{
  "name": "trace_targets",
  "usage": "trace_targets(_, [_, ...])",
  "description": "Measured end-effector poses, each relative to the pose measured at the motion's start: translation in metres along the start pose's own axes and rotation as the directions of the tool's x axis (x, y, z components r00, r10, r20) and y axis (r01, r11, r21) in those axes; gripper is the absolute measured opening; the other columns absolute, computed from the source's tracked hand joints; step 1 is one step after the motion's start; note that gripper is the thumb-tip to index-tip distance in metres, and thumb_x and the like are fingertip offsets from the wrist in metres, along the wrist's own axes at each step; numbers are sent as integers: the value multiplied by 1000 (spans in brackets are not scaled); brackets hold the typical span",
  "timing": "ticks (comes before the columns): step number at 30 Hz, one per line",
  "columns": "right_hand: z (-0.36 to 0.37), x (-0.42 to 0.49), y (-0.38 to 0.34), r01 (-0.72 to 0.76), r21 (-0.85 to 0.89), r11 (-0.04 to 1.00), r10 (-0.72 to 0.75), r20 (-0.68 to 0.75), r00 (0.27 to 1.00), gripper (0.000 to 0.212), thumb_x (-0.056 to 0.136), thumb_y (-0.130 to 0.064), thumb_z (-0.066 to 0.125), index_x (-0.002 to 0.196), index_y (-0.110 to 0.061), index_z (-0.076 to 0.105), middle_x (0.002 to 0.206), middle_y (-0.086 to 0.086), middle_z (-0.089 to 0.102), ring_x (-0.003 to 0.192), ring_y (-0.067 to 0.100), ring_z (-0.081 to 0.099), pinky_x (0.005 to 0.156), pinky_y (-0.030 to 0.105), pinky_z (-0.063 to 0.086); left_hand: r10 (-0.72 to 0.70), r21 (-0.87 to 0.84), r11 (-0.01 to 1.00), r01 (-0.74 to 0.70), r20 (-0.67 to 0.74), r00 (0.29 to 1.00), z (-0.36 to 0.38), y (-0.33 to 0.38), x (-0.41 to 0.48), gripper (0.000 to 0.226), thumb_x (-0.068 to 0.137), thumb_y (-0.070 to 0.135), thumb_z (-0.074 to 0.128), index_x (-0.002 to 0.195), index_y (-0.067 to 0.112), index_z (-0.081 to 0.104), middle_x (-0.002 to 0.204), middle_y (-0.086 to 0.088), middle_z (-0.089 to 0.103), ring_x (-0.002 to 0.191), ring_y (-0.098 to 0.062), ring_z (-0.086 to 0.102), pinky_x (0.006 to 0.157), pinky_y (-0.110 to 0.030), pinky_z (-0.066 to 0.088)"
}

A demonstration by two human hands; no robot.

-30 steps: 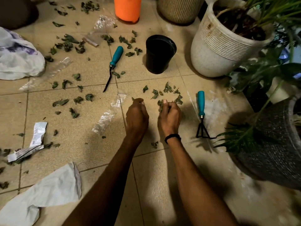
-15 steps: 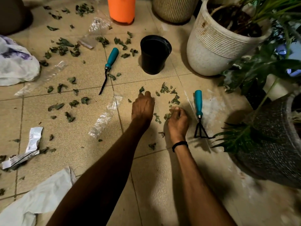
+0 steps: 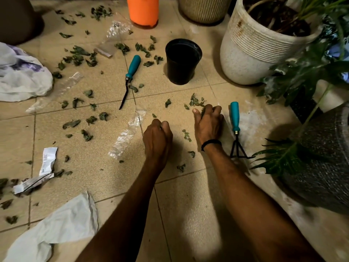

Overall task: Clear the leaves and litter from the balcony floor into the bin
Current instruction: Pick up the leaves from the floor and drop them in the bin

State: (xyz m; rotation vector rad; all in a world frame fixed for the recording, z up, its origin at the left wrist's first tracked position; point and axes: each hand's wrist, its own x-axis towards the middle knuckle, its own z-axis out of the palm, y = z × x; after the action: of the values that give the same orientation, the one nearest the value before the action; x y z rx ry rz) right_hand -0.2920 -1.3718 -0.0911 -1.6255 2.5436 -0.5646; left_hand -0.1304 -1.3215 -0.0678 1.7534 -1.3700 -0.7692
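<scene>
- A white plastic bag (image 3: 22, 78) is lying on the tiled floor (image 3: 188, 214) at the far left. Nearer the person, a torn wrapper (image 3: 47, 163) and a crumpled white sheet (image 3: 62, 227) are lying there too.
- Green leaves (image 3: 72, 123) are lying scattered over the left and middle tiles, thickest towards the far edge.
- A weeding tool (image 3: 133, 69) with a teal handle is lying among them, its metal tip pointing towards the person. A strip of clear plastic (image 3: 130, 133) is lying just below it.
- An orange container (image 3: 143, 11) is standing at the top edge.
- The left hand (image 3: 157, 140) is resting low over the floor with its fingers curled into a fist. I cannot tell whether anything is inside.
- The black bin (image 3: 183, 61) is standing upright beyond both hands, apart from them, with leaves lying to its left and in front of it.
- The right hand (image 3: 207, 123), a black band (image 3: 210, 143) on its wrist, is pressing down on a small clump of leaves, its fingers curling round them. A few loose leaves are lying between the two hands.
- A small hand rake (image 3: 235, 118) with a teal handle is lying just beside the right hand, prongs towards the person.
- A white ribbed plant pot (image 3: 245, 59) is standing to the right of the bin. A dark speckled pot (image 3: 324, 157) is standing at the right edge.
</scene>
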Motion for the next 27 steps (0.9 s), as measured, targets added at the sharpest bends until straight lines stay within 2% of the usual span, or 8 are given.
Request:
trace_targets(3, [0, 0, -1, 11, -9, 1000, -12, -19, 1000, 32, 103, -36, 41, 113, -10, 56, 113, 15, 53, 94, 33, 57, 77, 40, 50, 16, 75, 997, -12, -58, 998, 3, -3, 15, 46, 105, 41, 35, 82, 8, 59, 69, -6, 59, 59, -18, 49, 54, -31, 30])
trace_targets(6, [-7, -8, -1, -44, 92, 995, 46, -17, 999, 29, 104, -31, 40, 109, -7, 55, 106, 15, 55, 91, 29, 54, 71, 31, 37, 58, 140, 989, -48, -71, 996, 12, -3, 41, 36, 105, 41, 46, 89, 11, 57, 74, -2, 57, 63, -18, 50, 51, -28, 26])
trace_targets(10, [-10, -38, -3, 39, 205, 978, -30, -48, 998, 21, 103, -17, 38, 104, -7, 57, 97, 13, 58, 79, 19, 45, 66, 21, 18, 146, 281, 949, -143, 12, 989, 26, 7, 70, 18, 106, 18, 43, 116, 7, 53, 98, -13, 64, 81, -28, 62, 63, -38, 47])
trace_targets(13, [-5, -62, -10, 144, 210, 967, -143, -21, 990, 26, 104, -25, 36, 109, -12, 58, 99, 11, 56, 87, 25, 50, 70, 26, 26, 221, 442, 860, -257, 132, 966, 35, 12, 80, 35, 108, 24, 38, 140, 11, 41, 117, -20, 58, 91, -33, 62, 74, -43, 50])
trace_targets(16, [1, -72, -14, 179, 159, 971, -182, -1, 983, 34, 102, -45, 41, 106, -15, 57, 102, 8, 54, 93, 24, 49, 76, 32, 40, 213, 556, 773, -306, 227, 950, 39, 7, 83, 38, 108, 36, 36, 137, 13, 44, 129, -17, 50, 101, -34, 59, 84, -43, 46])
trace_targets(18, [2, -76, -13, 265, 100, 959, -262, -36, 964, 35, 99, -48, 48, 99, -15, 58, 97, 8, 54, 87, 23, 49, 71, 33, 43, 228, 583, 748, -316, 222, 948, 41, 3, 83, 35, 107, 35, 37, 133, 13, 45, 127, -15, 51, 101, -33, 59, 85, -42, 46])
trace_targets(23, [5, -76, -12, 296, 40, 954, -292, -89, 952, 29, 101, -35, 50, 90, -10, 59, 84, 10, 59, 73, 27, 57, 63, 35, 46, 194, 438, 864, -249, 165, 967, 32, 6, 77, 28, 108, 23, 33, 124, 5, 49, 115, -18, 57, 97, -33, 57, 83, -43, 45])
trace_targets(27, [-14, -72, -13, 67, 366, 928, -57, -39, 998, 31, 102, -36, 48, 84, -11, 53, 75, 2, 55, 67, 17, 51, 60, 26, 37, 45, 96, 994, -46, 7, 999, 13, 8, 63, 21, 106, 30, 40, 101, 12, 49, 89, -4, 57, 73, -17, 54, 59, -29, 35])
